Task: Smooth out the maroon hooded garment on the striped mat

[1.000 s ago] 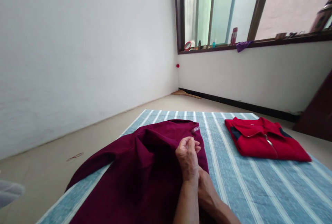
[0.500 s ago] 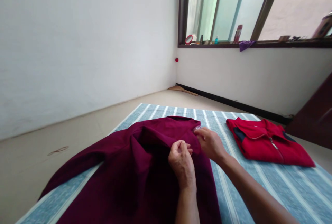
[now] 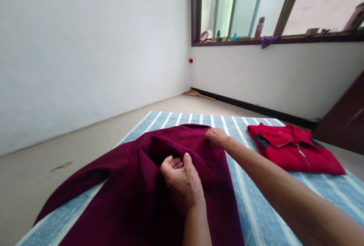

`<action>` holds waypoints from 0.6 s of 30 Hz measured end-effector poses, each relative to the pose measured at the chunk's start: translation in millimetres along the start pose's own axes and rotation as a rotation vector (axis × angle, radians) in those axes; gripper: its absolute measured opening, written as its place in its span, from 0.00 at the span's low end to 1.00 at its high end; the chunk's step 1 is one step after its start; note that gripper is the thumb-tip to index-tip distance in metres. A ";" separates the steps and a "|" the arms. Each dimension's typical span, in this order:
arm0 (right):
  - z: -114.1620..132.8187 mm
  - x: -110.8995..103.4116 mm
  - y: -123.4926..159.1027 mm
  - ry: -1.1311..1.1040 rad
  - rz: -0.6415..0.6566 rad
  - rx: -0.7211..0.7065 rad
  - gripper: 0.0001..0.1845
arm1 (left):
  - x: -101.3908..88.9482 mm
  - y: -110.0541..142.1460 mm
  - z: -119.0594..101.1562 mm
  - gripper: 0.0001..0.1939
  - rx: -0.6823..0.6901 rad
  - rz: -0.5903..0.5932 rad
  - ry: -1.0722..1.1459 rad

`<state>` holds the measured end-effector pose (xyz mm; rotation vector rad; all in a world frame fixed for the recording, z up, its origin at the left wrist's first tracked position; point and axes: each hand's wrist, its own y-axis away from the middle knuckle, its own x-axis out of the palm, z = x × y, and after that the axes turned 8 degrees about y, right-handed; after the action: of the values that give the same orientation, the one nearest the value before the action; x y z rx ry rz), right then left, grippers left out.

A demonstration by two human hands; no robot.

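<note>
Maroon shirt (image 3: 136,193): soft, light, limp, will bunch. Left hand (image 3: 182,179) fingers clamped on a mid fold; right hand (image 3: 217,137) pinches the far edge. Best held at seams or edges.

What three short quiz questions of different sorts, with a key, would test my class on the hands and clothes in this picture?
1. True or false: the folded bright red zip-up garment lies on the striped blue-and-white woven mat.
2. Which hand pinches a fold near the middle of the dark maroon cloth garment? A) left hand B) right hand
3. Fill in: the right hand rests at the maroon garment's ____ edge, the side nearest the window sill.

Key: 1 true; 2 A; 3 far.
</note>
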<state>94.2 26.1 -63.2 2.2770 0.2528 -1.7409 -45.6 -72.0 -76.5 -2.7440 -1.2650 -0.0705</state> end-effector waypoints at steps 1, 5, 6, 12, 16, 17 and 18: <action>-1.3 -2.1 -1.8 0.001 0.011 0.014 0.14 | 1.2 0.2 1.4 0.23 0.002 0.006 -0.028; -10.4 -10.0 -10.3 -0.014 0.009 0.100 0.15 | 4.6 2.3 9.2 0.18 -0.024 0.199 -0.284; -13.1 -10.0 -12.0 -0.022 -0.001 0.128 0.15 | 4.4 2.4 10.9 0.13 -0.033 0.273 -0.319; -20.8 11.7 -13.3 -0.099 -0.057 0.270 0.15 | -2.4 -6.4 12.8 0.10 0.093 0.115 -0.202; -17.1 25.1 -13.4 -0.167 -0.104 0.315 0.15 | -1.0 -11.0 18.5 0.03 -0.074 0.061 -0.202; -16.4 26.1 -14.2 -0.189 -0.119 0.321 0.15 | 0.1 -10.7 20.4 0.03 -0.118 0.086 -0.206; -16.2 26.4 -15.2 -0.213 -0.134 0.328 0.15 | 1.2 -10.1 22.0 0.04 -0.154 0.117 -0.213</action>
<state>111.6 45.0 -86.2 2.3052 0.0828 -2.2183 -52.6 -61.8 -97.3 -3.0204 -1.1880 0.1447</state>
